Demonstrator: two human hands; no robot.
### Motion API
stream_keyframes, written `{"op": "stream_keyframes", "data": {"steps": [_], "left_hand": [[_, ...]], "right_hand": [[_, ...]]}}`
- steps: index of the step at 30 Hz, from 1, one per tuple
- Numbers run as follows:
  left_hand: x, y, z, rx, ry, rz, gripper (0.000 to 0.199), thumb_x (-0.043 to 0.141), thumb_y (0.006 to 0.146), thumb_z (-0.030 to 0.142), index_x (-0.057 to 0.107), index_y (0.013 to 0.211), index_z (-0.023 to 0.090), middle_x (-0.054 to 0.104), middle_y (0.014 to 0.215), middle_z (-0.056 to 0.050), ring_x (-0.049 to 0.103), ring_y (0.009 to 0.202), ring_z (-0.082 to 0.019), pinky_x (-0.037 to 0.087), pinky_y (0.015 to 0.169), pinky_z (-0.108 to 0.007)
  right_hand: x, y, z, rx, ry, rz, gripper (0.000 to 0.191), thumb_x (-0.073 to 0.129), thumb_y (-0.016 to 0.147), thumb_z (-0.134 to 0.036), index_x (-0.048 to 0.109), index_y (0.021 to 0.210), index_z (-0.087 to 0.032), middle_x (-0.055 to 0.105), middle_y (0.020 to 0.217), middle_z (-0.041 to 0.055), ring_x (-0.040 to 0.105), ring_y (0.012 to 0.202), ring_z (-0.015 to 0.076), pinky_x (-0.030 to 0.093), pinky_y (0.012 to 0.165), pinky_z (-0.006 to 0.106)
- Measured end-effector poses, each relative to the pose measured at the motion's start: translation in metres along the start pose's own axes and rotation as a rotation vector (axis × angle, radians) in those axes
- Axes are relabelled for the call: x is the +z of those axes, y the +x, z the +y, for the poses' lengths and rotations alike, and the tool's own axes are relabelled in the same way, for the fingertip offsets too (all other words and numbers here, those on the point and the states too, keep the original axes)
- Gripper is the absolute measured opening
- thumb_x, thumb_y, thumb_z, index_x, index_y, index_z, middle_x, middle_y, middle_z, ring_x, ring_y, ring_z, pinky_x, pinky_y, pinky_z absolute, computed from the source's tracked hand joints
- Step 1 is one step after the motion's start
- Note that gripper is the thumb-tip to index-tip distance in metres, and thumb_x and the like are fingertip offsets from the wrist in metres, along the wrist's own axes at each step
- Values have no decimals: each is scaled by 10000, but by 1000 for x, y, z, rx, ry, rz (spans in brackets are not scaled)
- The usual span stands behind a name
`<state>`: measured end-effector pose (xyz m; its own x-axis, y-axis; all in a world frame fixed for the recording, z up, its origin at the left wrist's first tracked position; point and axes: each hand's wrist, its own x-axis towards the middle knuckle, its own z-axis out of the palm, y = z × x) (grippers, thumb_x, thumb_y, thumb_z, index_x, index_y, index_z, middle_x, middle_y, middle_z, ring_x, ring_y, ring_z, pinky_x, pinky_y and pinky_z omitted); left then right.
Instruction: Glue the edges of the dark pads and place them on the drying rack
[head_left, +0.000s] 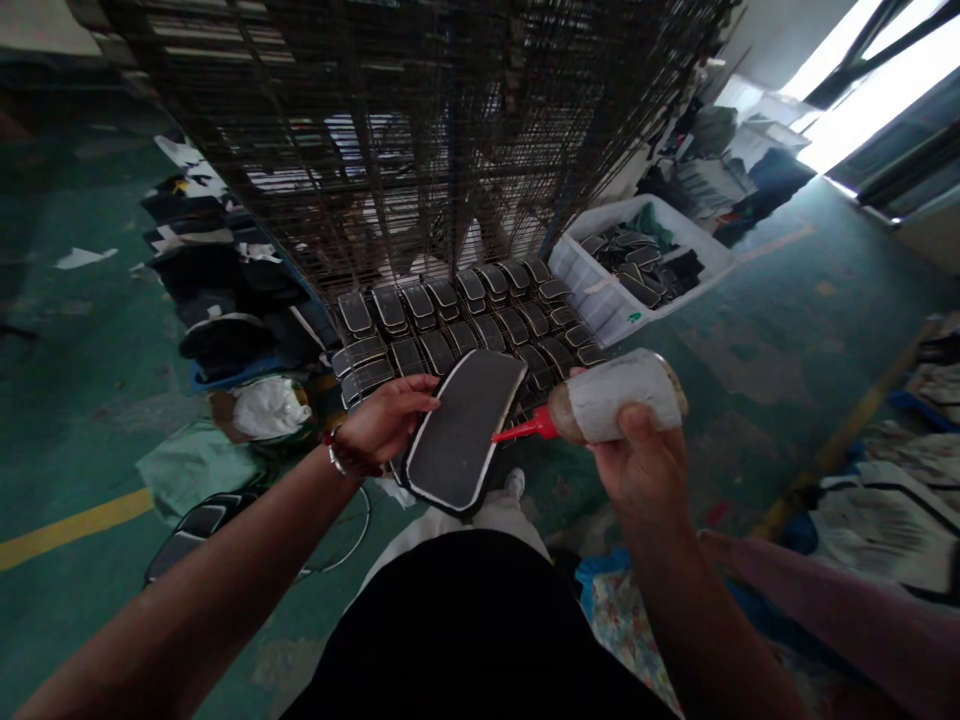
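My left hand [394, 420] grips the left edge of a dark curved panel [461, 435], thumb on its upper face. A pale line of glue runs around most of the panel's rim. In my right hand [645, 460] is a glue bottle [622, 395], wrapped in a whitish label and tilted over on its side. Its red nozzle [525, 428] points left, with the tip at the panel's right edge; whether it touches I cannot tell. Beyond the panel, similar smaller-looking panels [487, 330] lie in rows on a wire shelf.
A tall wire rack [450, 130] rises in front of me. To its right stands a white bin [600, 305] holding dark pieces. Dark stacked pieces [217, 270] and an open bag with white contents [270, 408] are at left. Fabric bundles [885, 520] lie at right.
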<state>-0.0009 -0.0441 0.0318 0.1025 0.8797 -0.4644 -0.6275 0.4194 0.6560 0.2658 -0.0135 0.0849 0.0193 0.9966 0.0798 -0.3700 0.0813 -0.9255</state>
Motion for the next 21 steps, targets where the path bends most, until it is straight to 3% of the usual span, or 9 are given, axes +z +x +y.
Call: {"op": "stream_keyframes", "data": {"steps": [10, 16, 21], "left_hand": [[-3, 7, 6, -14, -40, 41, 201, 731, 665, 32, 694, 820, 155, 742, 725, -43, 705, 593, -199, 598, 567, -304], [-2, 9, 10, 4, -88, 145, 187, 679, 680, 9, 661, 796, 155, 722, 690, -18, 685, 577, -177, 578, 556, -277], [-1, 9, 12, 30, -196, 217, 188, 622, 709, -20, 647, 819, 130, 729, 694, -25, 694, 571, -169, 603, 599, -289]], "right_hand": [[0, -8, 6, -8, -13, -73, 505, 893, 699, -420, 670, 1131, -281, 757, 1124, 77, 702, 1150, 307, 585, 988, 470], [4, -8, 8, -2, -27, -69, 530, 887, 699, -414, 664, 1166, -297, 755, 1122, 78, 692, 1174, 317, 590, 977, 486], [5, -6, 12, -41, -31, -30, 502, 873, 713, -413, 680, 1158, -284, 730, 1224, 75, 703, 1140, 294, 548, 1054, 488]]}}
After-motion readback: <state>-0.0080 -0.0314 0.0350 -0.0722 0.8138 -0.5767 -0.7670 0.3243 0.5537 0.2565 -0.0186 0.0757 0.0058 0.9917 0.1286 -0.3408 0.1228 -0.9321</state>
